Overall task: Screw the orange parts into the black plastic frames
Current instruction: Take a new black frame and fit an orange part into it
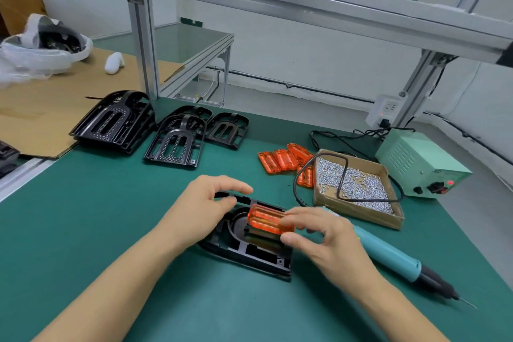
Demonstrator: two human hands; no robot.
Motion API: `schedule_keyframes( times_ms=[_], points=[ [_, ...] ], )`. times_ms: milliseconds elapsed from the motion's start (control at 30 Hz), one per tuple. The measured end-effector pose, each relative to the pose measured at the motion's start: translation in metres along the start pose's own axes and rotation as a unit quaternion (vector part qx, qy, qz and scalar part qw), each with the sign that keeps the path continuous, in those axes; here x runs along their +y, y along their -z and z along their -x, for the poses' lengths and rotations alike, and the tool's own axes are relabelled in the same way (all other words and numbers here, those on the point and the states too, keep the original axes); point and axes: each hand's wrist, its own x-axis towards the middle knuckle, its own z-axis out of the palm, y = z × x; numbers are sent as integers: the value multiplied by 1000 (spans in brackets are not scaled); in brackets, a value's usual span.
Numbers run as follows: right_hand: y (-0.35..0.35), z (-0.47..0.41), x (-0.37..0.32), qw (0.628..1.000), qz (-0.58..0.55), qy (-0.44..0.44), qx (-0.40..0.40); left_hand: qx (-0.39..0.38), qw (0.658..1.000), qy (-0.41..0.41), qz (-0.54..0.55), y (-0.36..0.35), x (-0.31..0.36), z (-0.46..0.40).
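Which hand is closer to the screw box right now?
Right. The right hand holds the orange part just in front of the screw box; the left hand sits farther left on the frame.

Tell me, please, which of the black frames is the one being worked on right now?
The black frame nearest the camera, lying apart from the stacks at the back: the left hand steadies it while the right hand holds an orange part over it.
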Motion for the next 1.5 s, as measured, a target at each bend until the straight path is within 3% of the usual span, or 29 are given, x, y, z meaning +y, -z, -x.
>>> schedule_keyframes(
  times_ms=[333,533,800,1100,1333,1500],
  points=[
    [-7,-1,2,994,78,-23,-68,-52,988,-63,-127,-9,-4,1],
    [-4,-3,0,986,131,-14,-102,-92,957,-104,-254,-13,-8,-2],
    [-7,-1,-2,987,148,-16,-62,-69,955,-106,-267,-21,-13,0],
    [0,-9,-3,976,171,-63,-122,-42,951,-126,-280,-28,-16,3],
    [-2,-10,4,980,26,-157,-121,-41,952,-127,-275,-29,-17,3],
    [-1,-17,6,982,88,-128,-110,-16,950,-113,-289,-33,-18,5]
  ],
)
